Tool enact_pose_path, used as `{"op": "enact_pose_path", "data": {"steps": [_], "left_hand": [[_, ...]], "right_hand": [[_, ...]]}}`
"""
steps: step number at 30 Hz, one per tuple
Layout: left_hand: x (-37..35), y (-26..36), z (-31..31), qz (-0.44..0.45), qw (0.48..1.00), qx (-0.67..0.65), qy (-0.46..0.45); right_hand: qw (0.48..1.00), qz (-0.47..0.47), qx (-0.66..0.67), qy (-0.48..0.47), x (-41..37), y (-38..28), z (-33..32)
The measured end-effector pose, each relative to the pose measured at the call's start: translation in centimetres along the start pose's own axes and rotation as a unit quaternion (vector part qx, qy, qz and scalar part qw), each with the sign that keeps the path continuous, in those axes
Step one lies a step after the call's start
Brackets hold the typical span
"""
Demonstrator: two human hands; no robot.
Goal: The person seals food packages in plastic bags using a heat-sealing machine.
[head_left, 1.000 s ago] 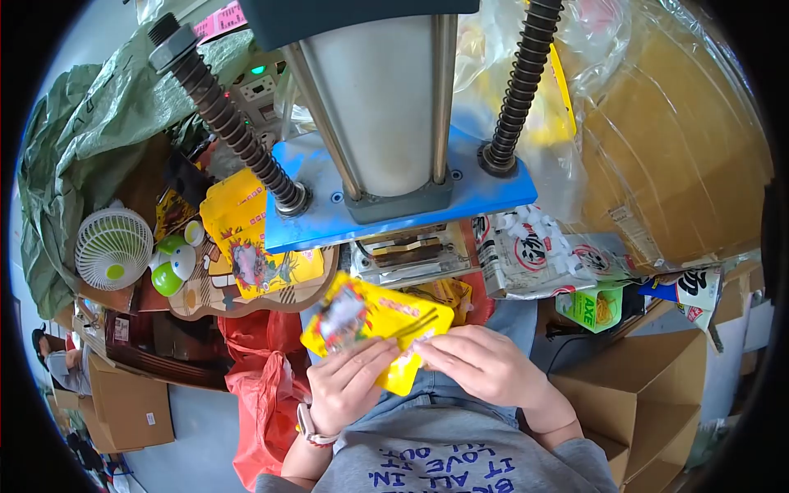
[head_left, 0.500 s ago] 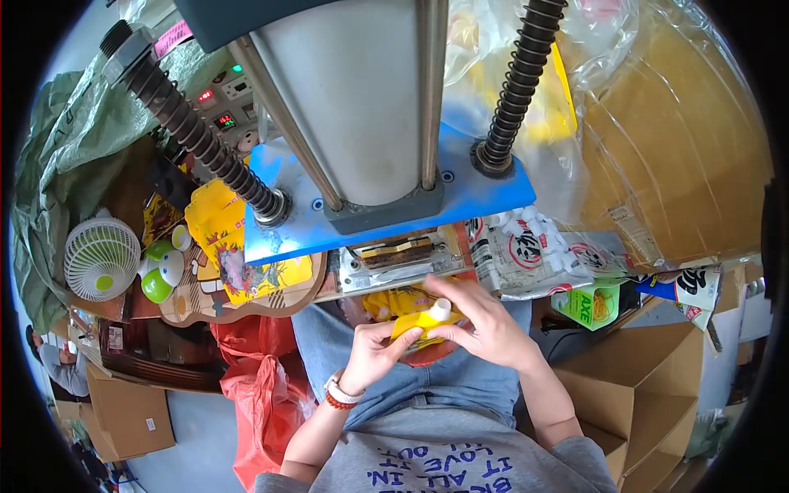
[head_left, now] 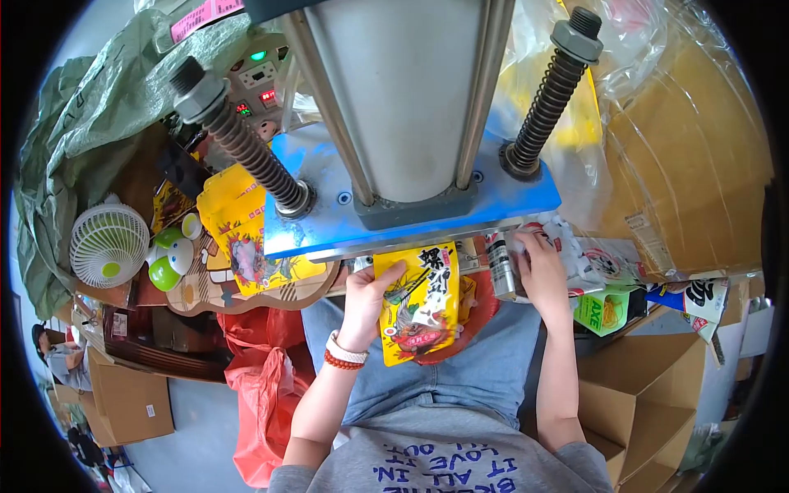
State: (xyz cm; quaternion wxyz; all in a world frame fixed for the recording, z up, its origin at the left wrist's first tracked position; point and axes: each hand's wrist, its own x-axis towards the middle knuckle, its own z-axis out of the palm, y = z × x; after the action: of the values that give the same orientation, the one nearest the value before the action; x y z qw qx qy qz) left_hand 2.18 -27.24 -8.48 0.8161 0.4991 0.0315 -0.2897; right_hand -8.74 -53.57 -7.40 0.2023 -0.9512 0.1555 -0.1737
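— What's the left hand (head_left: 366, 302) doing?
— It's closed on a yellow pouch (head_left: 421, 308) at its left edge. The pouch hangs upright, its top tucked under the blue plate (head_left: 411, 215) just above.
— And the right hand (head_left: 544, 269)?
— It lies on a printed bag (head_left: 604, 264) beside it. The fingers are hidden, so I cannot tell whether it grips.
— Further out?
— A stack (head_left: 238, 238) of pouches left of the left hand, then a fan (head_left: 108, 245). Boxes (head_left: 649, 394) sit below the right.

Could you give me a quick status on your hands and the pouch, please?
Left hand grips yellow pouch, top edge under blue press plate. Right hand on printed bag beside it, grip unclear. Nothing blocking pouch.
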Motion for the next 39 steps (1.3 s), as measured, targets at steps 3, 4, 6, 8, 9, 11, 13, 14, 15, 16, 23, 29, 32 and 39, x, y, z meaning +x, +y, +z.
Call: {"op": "enact_pose_path", "data": {"steps": [3,4,6,8,9,11,13,14,15,16,23,29,32,39], "left_hand": [[0.4,1.1,-2.5,0.044,0.977,0.21,-0.001],[0.1,2.2,-4.2,0.098,0.927,0.362,0.024],[-1.7,4.8,-5.3,0.253,0.721,0.611,0.209],[-1.8,4.6,-11.0,0.254,0.478,0.818,0.197],[-2.5,4.0,-11.9,0.26,0.499,0.813,0.148],[-3.4,3.2,-13.4,0.339,0.516,0.78,0.102],[-4.9,3.5,-13.2,0.334,0.624,0.694,0.132],[-5.6,3.8,-12.3,0.322,0.682,0.637,0.157],[-6.4,4.0,-11.3,0.334,0.71,0.599,0.157],[-7.2,4.3,-10.0,0.345,0.737,0.56,0.155],[-11.7,4.8,-2.4,0.461,0.6,0.654,-0.008],[-11.4,3.5,-0.6,0.334,0.781,0.5,-0.169],[-7.6,-1.5,-1.1,0.081,0.932,0.347,-0.068],[-1.4,0.1,0.7,-0.039,0.998,0.047,-0.019]], "right_hand": [[0.998,-0.003,0.057,-0.01,-0.5,0.4,-0.9],[0.998,-0.008,0.058,-0.008,-0.7,-0.3,-1.8],[0.977,0.045,0.201,0.059,-2.2,-2.2,-4.0],[0.96,0.039,0.27,0.065,-3.9,-2.3,-3.7],[0.946,0.006,0.316,0.068,-4.6,-2.9,-3.2],[0.948,-0.066,0.306,0.064,-5.1,-5.6,-2.9],[0.949,-0.108,0.286,0.078,-5.8,-8.5,-4.2],[0.949,-0.14,0.258,0.113,-6.1,-9.4,-4.7],[0.946,-0.173,0.228,0.149,-6.3,-10.3,-5.2],[0.948,-0.207,0.174,0.168,-6.5,-10.9,-5.8],[0.928,-0.364,0.074,0.017,-5.1,-13.9,-3.7],[0.92,-0.343,0.186,-0.035,-5.1,-12.8,-6.2],[0.959,-0.211,0.187,-0.011,-3.5,-11.0,-5.5],[0.991,-0.043,-0.014,0.124,0.8,-3.6,-2.5]]}}
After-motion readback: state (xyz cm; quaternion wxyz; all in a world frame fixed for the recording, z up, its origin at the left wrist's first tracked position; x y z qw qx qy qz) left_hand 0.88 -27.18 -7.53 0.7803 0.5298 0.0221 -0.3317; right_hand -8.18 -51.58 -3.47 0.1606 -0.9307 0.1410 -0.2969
